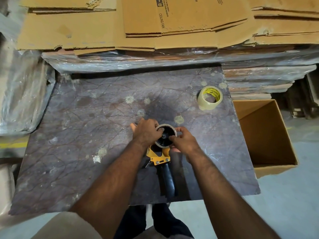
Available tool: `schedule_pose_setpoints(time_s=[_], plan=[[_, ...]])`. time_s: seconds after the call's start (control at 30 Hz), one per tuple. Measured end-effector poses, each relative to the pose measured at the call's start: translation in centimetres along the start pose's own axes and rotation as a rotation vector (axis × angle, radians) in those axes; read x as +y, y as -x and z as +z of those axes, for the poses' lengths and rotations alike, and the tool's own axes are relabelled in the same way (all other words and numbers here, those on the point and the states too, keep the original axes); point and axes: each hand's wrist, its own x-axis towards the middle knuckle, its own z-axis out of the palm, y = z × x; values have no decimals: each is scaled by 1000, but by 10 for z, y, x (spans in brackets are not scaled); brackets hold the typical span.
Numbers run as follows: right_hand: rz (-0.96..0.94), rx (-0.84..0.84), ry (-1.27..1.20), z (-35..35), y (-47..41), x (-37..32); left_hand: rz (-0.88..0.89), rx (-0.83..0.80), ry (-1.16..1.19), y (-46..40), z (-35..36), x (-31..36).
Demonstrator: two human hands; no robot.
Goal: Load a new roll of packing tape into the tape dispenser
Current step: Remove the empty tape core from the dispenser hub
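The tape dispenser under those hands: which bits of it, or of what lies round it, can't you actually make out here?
Head view only:
- The empty core on the tape dispenser: its sides are covered by the left hand and right hand.
- Dispenser's blade end: hidden under the left wrist.
- New tape roll: label print too small to read fully.
- Open cardboard box: the near wall hides part of its floor.

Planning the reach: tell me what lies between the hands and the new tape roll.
Head view: only bare tabletop between the hands and new tape roll.
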Motion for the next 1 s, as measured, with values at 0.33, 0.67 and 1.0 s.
schedule_pose_setpoints(time_s=[0.33, 0.67, 1.0], plan=[[-60, 285, 455, 11, -7, -20, 16, 73, -291, 9, -6, 24], [-10, 11, -114, -19, 22, -27, 279, -246, 361, 38, -59, -7], [-466, -412, -28, -35, 122, -68, 449, -64, 506, 105, -148, -3]])
